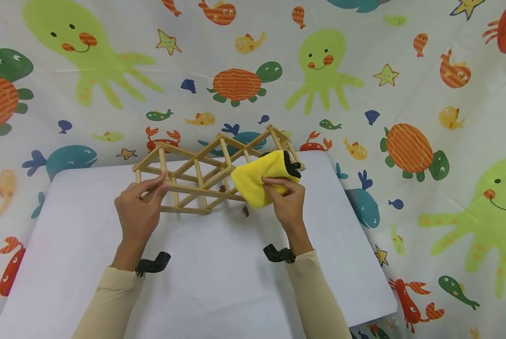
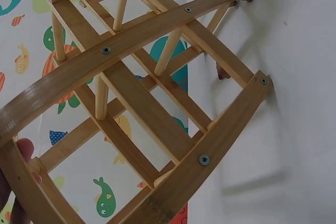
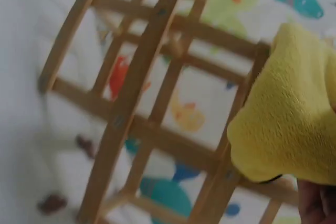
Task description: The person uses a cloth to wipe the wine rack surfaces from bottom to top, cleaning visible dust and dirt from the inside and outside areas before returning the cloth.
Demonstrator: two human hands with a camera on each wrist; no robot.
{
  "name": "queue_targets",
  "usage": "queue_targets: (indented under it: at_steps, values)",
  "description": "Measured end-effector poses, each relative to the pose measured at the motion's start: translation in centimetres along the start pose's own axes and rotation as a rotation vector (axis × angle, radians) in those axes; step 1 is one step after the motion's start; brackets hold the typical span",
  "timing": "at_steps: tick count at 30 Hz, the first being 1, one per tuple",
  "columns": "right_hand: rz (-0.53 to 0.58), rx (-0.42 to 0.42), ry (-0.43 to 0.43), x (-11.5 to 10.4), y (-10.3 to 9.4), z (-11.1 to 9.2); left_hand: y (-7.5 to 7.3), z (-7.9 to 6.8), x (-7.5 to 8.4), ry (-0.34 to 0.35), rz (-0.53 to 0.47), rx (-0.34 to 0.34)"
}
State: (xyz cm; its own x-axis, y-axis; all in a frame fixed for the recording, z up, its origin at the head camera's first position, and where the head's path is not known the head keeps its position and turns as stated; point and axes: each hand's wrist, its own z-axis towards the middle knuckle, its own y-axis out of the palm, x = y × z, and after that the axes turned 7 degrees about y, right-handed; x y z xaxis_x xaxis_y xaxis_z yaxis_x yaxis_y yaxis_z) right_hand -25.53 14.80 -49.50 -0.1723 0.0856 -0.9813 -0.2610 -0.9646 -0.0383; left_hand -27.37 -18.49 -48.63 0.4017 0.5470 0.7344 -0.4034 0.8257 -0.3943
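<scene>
A light wooden rack (image 1: 193, 189) of crossed, screwed slats and round dowels stands zigzag at the back of the table. My left hand (image 1: 140, 207) pinches a slat at its left end; in the left wrist view a fingertip (image 2: 24, 148) shows behind the wood. In my right hand (image 1: 290, 203) is a yellow cleaning cloth (image 1: 253, 180) with black edging, gripped between thumb and fingers. The cloth overlaps the rack's right part and hides some slats. Seen from the right wrist, the fuzzy cloth (image 3: 283, 114) lies right at a slat's edge.
Two small dark brown scraps lie on the white table (image 1: 210, 273): one scrap (image 1: 246, 211) in front of the rack, another scrap (image 1: 222, 188) beneath it. A curtain (image 1: 253, 42) printed with sea animals hangs right behind the table and along its sides.
</scene>
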Motion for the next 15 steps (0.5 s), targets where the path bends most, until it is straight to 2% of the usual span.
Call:
queue_targets:
  at_steps: [3,5,7,9,13,15]
  values:
    - [0.038,-0.133,-0.078,-1.4,1.6,0.4,0.1,0.0,0.0,-0.004,-0.009,0.003]
    - [0.009,-0.185,-0.063,-1.4,2.4,0.6,0.3,-0.1,-0.1,-0.001,-0.019,0.005]
    - [-0.035,-0.182,-0.029,-0.8,2.8,0.6,0.4,-0.1,-0.2,0.008,-0.029,0.000]
    - [-0.101,-0.112,0.026,0.1,2.6,0.6,0.6,-0.1,-0.2,0.015,-0.038,-0.008]
    - [-0.276,0.103,0.140,2.0,1.0,0.3,0.4,-0.1,-0.2,0.025,-0.037,-0.013]
    - [-0.335,0.161,0.193,2.7,0.2,0.0,0.2,0.0,-0.2,0.020,-0.027,-0.008]
